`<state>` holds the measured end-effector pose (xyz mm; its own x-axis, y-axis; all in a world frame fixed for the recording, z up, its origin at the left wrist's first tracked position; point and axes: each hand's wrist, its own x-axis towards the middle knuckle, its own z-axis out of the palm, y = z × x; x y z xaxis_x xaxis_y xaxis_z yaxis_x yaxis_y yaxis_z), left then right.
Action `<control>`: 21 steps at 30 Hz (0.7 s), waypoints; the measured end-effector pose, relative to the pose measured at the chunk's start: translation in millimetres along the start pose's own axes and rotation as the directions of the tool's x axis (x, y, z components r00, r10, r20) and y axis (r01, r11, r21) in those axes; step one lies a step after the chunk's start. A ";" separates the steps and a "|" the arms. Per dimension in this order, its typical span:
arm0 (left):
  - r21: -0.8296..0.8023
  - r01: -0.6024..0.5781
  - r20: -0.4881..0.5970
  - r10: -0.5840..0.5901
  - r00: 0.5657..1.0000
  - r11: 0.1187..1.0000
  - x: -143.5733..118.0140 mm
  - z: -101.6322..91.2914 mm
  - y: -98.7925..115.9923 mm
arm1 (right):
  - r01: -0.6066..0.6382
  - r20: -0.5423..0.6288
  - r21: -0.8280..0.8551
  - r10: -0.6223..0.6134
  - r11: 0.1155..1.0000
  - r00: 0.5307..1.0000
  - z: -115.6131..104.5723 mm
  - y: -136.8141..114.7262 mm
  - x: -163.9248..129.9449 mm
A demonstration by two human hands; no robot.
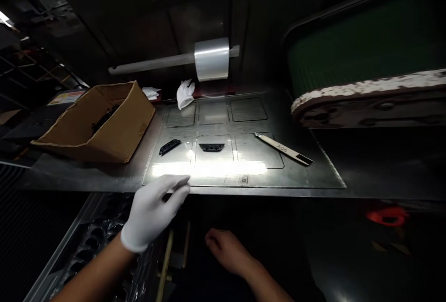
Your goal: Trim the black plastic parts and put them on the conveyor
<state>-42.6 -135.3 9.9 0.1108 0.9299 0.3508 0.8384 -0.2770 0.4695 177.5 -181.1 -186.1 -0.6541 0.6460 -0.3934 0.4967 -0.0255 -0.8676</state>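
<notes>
The left hand (153,211), wearing a white glove, is hovering at the near edge of the metal plate (313,172), fingers loosely spread and holding nothing. The bare right hand (226,248) is hanging below the table edge, relaxed and empty as far as the dim light lets me tell. Two small black parts are lying on the plate: one (169,146) at about one o'clock from the gloved hand, near it, and a second (212,147) just to that one's three o'clock, each inside its own outlined panel. A knife (283,148) is resting further toward three o'clock, well apart from both hands. A cardboard box (95,123) is sitting at eleven o'clock. To pick up the nearer part cleanly, the gloved fingers are best pinching it by its long edges, lifting straight up without sliding it across the plate.
</notes>
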 end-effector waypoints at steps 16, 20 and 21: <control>0.288 -0.430 0.453 0.274 0.848 0.856 126.4 41.2 -10.7 | 0.036 -0.050 0.006 -0.035 0.999 0.998 -2.5 3.0 -5.1; 0.237 -0.383 0.429 0.258 0.866 0.893 146.1 35.4 -17.9 | 0.025 -0.043 -0.013 -0.026 1.000 0.999 -5.8 -1.7 -7.7; 0.230 -0.360 0.404 0.248 0.881 0.904 151.9 33.4 -20.3 | 0.020 -0.042 -0.015 -0.021 1.000 0.999 -6.7 -2.9 -8.4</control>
<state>-24.9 19.7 26.7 0.5212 0.8478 0.0983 0.8408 -0.5298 0.1114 185.4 -181.3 -178.2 -0.6396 0.6780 -0.3622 0.4921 -0.0008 -0.8706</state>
